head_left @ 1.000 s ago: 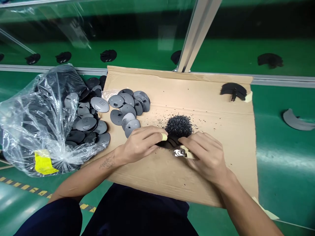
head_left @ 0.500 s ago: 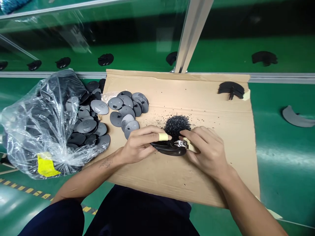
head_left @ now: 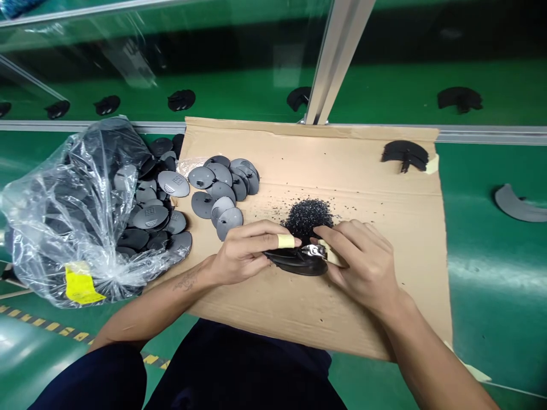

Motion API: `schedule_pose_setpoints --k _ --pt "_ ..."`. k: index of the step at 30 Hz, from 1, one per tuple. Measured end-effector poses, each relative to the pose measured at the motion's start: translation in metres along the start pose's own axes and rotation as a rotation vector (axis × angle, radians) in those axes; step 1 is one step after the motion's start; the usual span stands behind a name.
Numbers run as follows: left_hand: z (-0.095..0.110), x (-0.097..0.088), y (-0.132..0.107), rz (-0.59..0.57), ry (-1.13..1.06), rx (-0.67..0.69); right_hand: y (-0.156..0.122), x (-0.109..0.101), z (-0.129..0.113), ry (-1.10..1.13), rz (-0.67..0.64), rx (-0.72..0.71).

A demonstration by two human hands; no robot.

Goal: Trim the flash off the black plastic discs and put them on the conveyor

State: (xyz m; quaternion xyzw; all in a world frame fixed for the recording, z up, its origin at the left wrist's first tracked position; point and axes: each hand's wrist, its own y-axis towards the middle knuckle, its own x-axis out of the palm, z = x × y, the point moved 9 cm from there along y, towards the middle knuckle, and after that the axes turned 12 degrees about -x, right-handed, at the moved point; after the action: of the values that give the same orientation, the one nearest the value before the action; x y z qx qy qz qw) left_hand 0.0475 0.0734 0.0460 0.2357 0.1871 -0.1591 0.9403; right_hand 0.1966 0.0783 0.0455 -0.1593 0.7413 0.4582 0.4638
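Here, the left hand (head_left: 245, 250), with tape (head_left: 286, 241) around a finger, grips a black plastic part (head_left: 297, 263) over the cardboard (head_left: 325, 307), just on the person's side of a heap of black scraps (head_left: 310, 215). The right hand (head_left: 363, 263) grasps small clippers (head_left: 314, 250), their metal head at the part's upper edge. Grey discs (head_left: 220, 191) overlap farther left, beside a clear bag (head_left: 72, 210).
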Motion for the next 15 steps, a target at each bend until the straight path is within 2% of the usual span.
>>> schedule_pose_setpoints --k 15 --pt "0.0074 0.0011 0.0007 -0.005 0.060 0.039 0.0033 -0.0044 -0.0087 -0.200 -0.001 -0.009"
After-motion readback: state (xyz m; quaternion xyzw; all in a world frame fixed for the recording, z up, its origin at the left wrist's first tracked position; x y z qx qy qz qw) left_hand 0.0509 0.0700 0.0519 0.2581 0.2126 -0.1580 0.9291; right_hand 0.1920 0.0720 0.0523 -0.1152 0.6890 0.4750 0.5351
